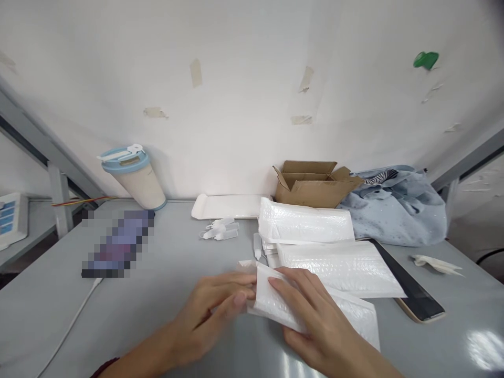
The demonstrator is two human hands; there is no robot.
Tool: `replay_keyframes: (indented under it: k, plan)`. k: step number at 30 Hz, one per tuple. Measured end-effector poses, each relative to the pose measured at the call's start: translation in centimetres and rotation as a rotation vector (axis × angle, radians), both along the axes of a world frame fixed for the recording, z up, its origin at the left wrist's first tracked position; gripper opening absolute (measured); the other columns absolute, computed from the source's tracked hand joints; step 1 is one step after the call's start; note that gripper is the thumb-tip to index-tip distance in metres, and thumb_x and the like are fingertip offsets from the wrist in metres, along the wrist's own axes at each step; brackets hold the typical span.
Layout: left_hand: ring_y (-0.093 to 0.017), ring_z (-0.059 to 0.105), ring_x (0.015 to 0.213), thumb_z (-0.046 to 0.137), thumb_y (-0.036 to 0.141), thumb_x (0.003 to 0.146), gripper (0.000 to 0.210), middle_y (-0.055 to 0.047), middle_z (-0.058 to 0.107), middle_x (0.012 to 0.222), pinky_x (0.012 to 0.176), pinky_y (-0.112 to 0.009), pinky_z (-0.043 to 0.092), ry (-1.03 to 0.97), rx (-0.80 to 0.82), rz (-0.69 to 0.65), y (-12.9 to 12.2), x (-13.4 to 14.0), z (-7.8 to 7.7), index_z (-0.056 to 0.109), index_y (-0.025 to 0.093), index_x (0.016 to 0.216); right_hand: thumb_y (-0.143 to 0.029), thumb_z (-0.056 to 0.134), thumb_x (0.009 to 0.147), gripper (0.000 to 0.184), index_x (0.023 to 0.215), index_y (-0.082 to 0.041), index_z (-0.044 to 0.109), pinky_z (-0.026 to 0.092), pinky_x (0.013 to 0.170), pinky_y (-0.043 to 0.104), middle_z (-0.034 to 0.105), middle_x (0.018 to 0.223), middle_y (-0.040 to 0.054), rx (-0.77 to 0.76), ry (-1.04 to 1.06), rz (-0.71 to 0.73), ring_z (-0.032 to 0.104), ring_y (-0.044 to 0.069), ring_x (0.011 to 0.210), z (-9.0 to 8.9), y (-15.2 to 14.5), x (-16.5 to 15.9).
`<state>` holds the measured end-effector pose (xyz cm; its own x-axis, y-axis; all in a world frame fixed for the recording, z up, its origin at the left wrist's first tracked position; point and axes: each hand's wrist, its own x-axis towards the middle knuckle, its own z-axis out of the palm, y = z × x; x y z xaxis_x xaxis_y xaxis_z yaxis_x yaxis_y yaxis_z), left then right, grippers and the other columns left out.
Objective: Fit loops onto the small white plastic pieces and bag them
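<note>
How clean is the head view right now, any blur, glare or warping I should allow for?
Head view: left hand is motion-blurred at the fingers; right hand and mailer are sharper. Glare patch on the table at lower right. Wide-angle warp bends the wall edges. One pixelated block at left.

White wall [244, 63] with tape scraps; grey table [165, 262]
</note>
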<state>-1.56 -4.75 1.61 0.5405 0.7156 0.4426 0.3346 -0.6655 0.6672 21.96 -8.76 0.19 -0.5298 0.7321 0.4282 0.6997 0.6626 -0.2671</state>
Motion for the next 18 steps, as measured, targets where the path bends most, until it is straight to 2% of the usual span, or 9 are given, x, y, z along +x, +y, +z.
replay_keyframes:
  k: [2,4,9,13,16,18]
  plan:
    - [-0.02,0.07,0.092,0.043,0.023,0.095,0.029,-0.004,0.074,0.101,0.083,-0.031,0.057,-0.116,-0.059,0.015,0.3,-0.1,-0.2,0.072,0.022,0.094,-0.004,0.046,0.069,0.063,0.131,-0.015,0.042,0.049,0.086,0.041,0.053,0.124,0.0147,0.011,0.017,-0.011,0.051,0.027,0.108,0.1,0.0,0.0]
    - [-0.02,0.07,0.094,0.05,0.02,0.092,0.023,-0.004,0.074,0.102,0.082,-0.031,0.057,-0.144,-0.074,0.044,0.6,-0.2,-0.3,0.071,0.023,0.098,-0.004,0.046,0.069,0.063,0.131,-0.016,0.042,0.049,0.086,0.041,0.053,0.123,0.0147,0.019,0.029,-0.025,0.051,0.027,0.109,0.1,0.0,0.1]
    - [-0.014,0.07,0.082,0.054,0.008,0.087,0.025,-0.001,0.074,0.096,0.072,-0.023,0.058,-0.125,0.112,0.007,0.6,0.3,-0.7,0.068,0.026,0.098,-0.004,0.046,0.07,0.062,0.13,-0.015,0.043,0.049,0.086,0.041,0.053,0.122,0.0145,0.024,0.028,-0.024,0.051,0.026,0.108,0.1,0.0,0.0]
    - [-0.014,0.064,0.078,0.057,0.003,0.083,0.026,-0.002,0.07,0.088,0.066,-0.025,0.056,-0.135,0.241,0.001,0.3,1.0,-1.0,0.065,0.023,0.097,-0.004,0.045,0.07,0.061,0.13,-0.016,0.043,0.049,0.087,0.041,0.053,0.123,0.014,0.018,0.023,-0.013,0.051,0.026,0.108,0.1,0.0,0.0]
    - [-0.014,0.06,0.08,0.061,0.007,0.082,0.023,-0.004,0.065,0.092,0.068,-0.026,0.054,-0.101,0.206,0.158,0.5,0.7,-0.9,0.063,0.022,0.1,-0.004,0.045,0.07,0.061,0.13,-0.016,0.042,0.049,0.087,0.041,0.052,0.124,0.0145,0.021,0.022,-0.016,0.05,0.027,0.11,0.2,0.1,0.0]
    - [-0.013,0.06,0.081,0.065,0.014,0.081,0.027,-0.006,0.062,0.102,0.069,-0.026,0.054,-0.062,0.117,0.341,0.8,0.1,-0.6,0.062,0.022,0.106,-0.004,0.045,0.071,0.061,0.131,-0.015,0.041,0.048,0.088,0.041,0.051,0.125,0.0152,0.027,0.022,-0.018,0.049,0.027,0.111,0.3,0.2,0.1]
